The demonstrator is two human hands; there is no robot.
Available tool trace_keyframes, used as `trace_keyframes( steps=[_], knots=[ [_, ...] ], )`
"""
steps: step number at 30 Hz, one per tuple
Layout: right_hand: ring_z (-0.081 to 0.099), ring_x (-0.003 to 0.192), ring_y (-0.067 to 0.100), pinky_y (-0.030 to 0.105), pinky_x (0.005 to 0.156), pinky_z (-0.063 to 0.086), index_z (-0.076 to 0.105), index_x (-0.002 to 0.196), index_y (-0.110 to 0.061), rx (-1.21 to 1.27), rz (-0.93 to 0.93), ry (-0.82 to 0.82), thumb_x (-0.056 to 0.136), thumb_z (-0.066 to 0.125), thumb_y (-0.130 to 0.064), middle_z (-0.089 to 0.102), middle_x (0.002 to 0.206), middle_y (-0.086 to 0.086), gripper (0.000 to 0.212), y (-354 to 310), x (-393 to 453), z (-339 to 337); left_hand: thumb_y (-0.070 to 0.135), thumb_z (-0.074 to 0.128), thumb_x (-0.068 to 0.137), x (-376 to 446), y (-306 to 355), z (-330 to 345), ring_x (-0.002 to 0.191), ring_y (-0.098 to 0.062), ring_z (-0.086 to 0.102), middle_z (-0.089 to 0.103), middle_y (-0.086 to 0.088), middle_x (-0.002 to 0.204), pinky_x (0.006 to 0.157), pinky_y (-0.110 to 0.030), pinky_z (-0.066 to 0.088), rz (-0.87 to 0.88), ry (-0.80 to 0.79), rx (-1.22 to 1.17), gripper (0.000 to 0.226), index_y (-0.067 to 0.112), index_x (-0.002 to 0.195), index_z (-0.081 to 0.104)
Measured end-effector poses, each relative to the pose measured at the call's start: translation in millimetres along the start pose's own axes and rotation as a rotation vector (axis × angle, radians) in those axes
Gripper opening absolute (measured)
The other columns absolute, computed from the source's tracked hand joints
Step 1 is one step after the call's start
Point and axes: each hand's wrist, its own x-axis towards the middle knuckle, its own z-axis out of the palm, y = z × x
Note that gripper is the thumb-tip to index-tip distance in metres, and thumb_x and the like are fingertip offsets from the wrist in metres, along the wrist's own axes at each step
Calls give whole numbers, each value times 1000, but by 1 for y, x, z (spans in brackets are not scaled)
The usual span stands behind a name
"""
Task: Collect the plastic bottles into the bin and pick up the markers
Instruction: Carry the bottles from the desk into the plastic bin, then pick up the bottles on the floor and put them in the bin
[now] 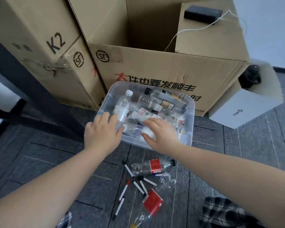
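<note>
markers (139,186) scattered; red-label bottle (152,167) cap right; left hand (102,130) relaxed, right hand (160,131) grips bottle.

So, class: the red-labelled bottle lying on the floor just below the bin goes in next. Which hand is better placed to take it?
Right, probably. The right hand is over the bin's near edge, above the red-labelled bottle on the floor. The left hand rests on the bin's left corner, farther away.
</note>
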Motion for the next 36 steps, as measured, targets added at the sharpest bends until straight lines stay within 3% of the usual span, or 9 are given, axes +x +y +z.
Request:
trace_keyframes(
  steps=[5, 12, 20, 23, 26, 30, 36],
  knots=[
    [53, 119, 30, 43, 98, 47, 50, 132, -13, -72, -169, -238, 93, 52, -41, 55, 130, 8, 48, -20, -25, 32, 51, 46, 90, -29, -35, 5, 99, -29, 53, 56, -7, 114, 67, -35, 40, 3, -8, 61, 50, 16, 125, 54],
    [30, 138, 26, 43, 109, 31, 25, 146, -24, -208, -49, -559, 93, 51, -45, 33, 149, 3, 63, -2, -40, 87, 50, 49, 89, -51, -45, 45, 101, -31, 54, 57, -9, 117, 71, -40, 44, -7, -58, 64, 51, 15, 126, 54],
    [16, 144, 33, 56, 114, 22, 8, 150, -30, -360, 130, -721, 84, 66, -13, 22, 155, 11, 89, 42, -56, 158, 56, 36, 92, -81, -27, 99, 117, -26, 46, 47, -3, 133, 84, -39, 41, 35, -125, 21, 56, 21, 136, 43],
    [27, 139, 36, 63, 109, 25, 6, 150, -29, -394, 161, -768, 81, 69, -10, 33, 149, 13, 95, 49, -56, 171, 58, 36, 91, -91, -18, 117, 121, -26, 45, 45, -3, 136, 88, -41, 41, 57, -162, 4, 58, 23, 137, 42],
    [43, 126, 36, 64, 104, 33, 18, 148, -26, -364, 193, -743, 77, 68, 1, 46, 137, 13, 91, 48, -54, 177, 59, 37, 91, -94, -6, 128, 121, -26, 45, 45, -4, 137, 89, -42, 41, 93, -180, -20, 59, 23, 136, 43],
    [46, 122, 35, 52, 92, 49, 30, 141, -23, -238, 205, -606, 78, 71, -20, 47, 132, 11, 76, 38, -45, 168, 58, 36, 91, -92, 5, 134, 116, -26, 46, 47, -3, 130, 86, -40, 40, 97, -200, -41, 57, 22, 135, 42],
    [43, 125, 31, 42, 84, 50, 15, 148, -25, -69, 164, -395, 82, 62, -41, 39, 140, 5, 83, 3, -38, 131, 59, 33, 92, -109, 23, 142, 114, -24, 45, 47, -3, 124, 85, -38, 41, 68, -329, -13, 55, 21, 128, 45]
  ],
)
